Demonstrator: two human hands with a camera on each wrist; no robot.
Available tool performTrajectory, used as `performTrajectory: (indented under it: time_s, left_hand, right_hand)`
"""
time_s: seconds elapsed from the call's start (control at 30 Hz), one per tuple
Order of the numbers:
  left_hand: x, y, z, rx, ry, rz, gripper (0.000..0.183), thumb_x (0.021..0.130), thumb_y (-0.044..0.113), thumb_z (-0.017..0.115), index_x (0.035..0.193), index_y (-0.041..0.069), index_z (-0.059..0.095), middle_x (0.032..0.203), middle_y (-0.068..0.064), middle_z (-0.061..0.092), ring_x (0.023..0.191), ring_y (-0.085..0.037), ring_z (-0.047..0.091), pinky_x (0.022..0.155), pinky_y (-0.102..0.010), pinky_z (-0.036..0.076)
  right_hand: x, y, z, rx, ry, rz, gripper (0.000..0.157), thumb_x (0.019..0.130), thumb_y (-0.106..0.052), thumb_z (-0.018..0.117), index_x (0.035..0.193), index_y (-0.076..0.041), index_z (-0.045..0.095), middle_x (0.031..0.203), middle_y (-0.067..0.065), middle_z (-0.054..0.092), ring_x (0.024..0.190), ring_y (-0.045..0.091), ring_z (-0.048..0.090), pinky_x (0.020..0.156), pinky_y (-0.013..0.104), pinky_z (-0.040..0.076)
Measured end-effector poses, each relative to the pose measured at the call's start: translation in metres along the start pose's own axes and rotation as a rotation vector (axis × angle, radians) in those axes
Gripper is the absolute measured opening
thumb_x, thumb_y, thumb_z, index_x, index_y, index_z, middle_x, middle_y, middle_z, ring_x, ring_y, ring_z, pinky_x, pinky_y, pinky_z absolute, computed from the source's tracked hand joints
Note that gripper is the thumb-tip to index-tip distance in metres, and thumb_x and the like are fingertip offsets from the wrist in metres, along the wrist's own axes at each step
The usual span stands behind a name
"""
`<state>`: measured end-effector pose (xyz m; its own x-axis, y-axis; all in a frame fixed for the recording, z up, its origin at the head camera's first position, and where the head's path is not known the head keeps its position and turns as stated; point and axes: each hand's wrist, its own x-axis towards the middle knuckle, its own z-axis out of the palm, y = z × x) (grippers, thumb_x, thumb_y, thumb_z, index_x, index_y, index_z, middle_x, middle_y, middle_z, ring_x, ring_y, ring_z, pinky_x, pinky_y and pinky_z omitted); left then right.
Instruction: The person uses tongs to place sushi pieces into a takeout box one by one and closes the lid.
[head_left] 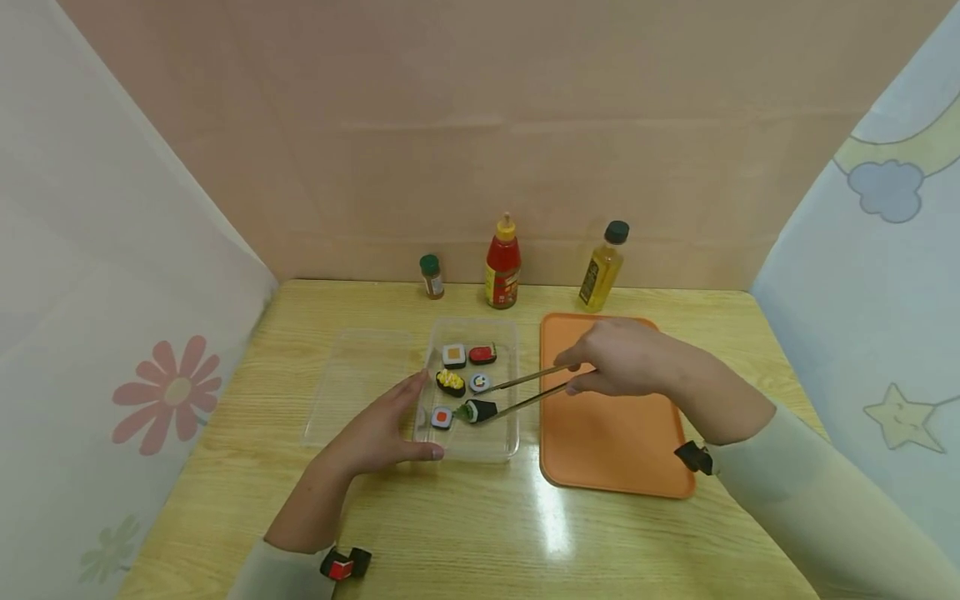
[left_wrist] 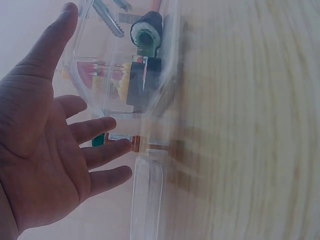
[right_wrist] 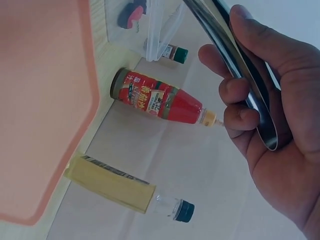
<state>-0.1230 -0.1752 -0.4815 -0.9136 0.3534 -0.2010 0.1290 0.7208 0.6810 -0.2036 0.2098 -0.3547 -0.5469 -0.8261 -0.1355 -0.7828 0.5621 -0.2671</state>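
My right hand (head_left: 618,357) grips metal tongs (head_left: 534,377), fingers curled round their bent end in the right wrist view. The tong arms stand apart over a clear plastic box (head_left: 480,454). One tip is at a small round sushi roll (head_left: 479,382), the other by a dark cone-shaped hand roll (head_left: 481,411) with a green end. My left hand (head_left: 382,429) spreads along the box's left side, fingers extended; whether it touches the wall I cannot tell. Also inside are a yellow-topped sushi (head_left: 451,382), a red-topped sushi (head_left: 482,354), an orange-centred roll (head_left: 453,356) and a red-centred roll (head_left: 442,417).
An orange tray (head_left: 615,442) lies right of the box, under my right forearm. A clear lid (head_left: 360,375) lies to the left. Along the back stand a green-capped spice jar (head_left: 432,277), a red sauce bottle (head_left: 502,265) and an oil bottle (head_left: 602,271).
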Motion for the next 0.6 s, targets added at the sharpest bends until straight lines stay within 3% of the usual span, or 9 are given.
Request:
performTrajectory:
  time_s: [0.23,0.4,0.6]
  left_hand:
    - [0.0,0.001,-0.001,0.024,-0.001,-0.004,0.126,0.072,0.063,0.089,0.168,0.021,0.019,0.171,-0.007,0.022,0.156,-0.035,0.023,0.12,-0.06,0.028]
    - [-0.001,0.001,-0.002,0.031,0.001,-0.001,0.129,0.069,0.071,0.085,0.168,0.021,0.019,0.172,-0.006,0.021,0.156,-0.035,0.023,0.12,-0.06,0.028]
    - [-0.001,0.0,-0.002,0.045,0.009,0.011,0.129,0.069,0.07,0.086,0.168,0.02,0.019,0.172,-0.003,0.019,0.156,-0.034,0.021,0.12,-0.06,0.029]
  right_hand:
    - [-0.016,0.008,0.008,0.026,0.093,-0.044,0.03,0.093,-0.032,0.08,0.118,-0.015,0.079,0.106,-0.006,0.077,0.086,0.011,0.073,0.073,0.035,0.059]
    - [-0.027,0.012,0.013,0.073,0.111,-0.037,0.032,0.096,-0.034,0.076,0.121,-0.013,0.078,0.111,-0.002,0.077,0.086,0.012,0.074,0.073,0.034,0.059]
    - [-0.041,0.016,0.021,0.096,0.161,-0.044,0.033,0.096,-0.03,0.077,0.122,-0.009,0.077,0.117,0.0,0.076,0.09,0.01,0.074,0.074,0.031,0.06]
